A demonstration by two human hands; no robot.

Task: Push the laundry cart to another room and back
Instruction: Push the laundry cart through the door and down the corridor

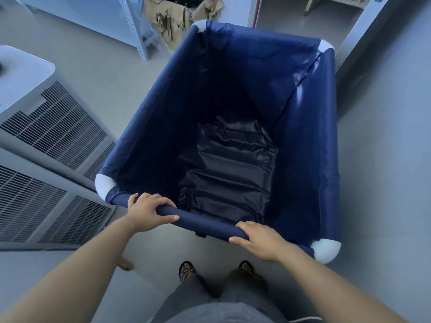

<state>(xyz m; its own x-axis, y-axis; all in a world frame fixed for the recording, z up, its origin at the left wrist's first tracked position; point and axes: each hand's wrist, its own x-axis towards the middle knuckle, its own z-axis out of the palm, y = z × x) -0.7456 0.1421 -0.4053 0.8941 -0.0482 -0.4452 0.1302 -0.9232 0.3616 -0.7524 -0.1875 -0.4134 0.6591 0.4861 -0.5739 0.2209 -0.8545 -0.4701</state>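
Observation:
The laundry cart (pixel 310 141) is a deep navy fabric bin with white corner joints, directly in front of me and holding nothing but its crumpled dark lining. My left hand (pixel 149 210) grips the near rim bar toward its left end, fingers curled over the top. My right hand (pixel 258 241) grips the same bar toward the right end. My feet show below the bar on the grey floor.
A white appliance with vent grilles (pixel 46 141) stands close on the left. A pale metal shelf frame (pixel 130 26) and hanging beige clothes (pixel 168 19) lie ahead left. An open doorway (pixel 303 10) with a pale door frame (pixel 363 31) is ahead right.

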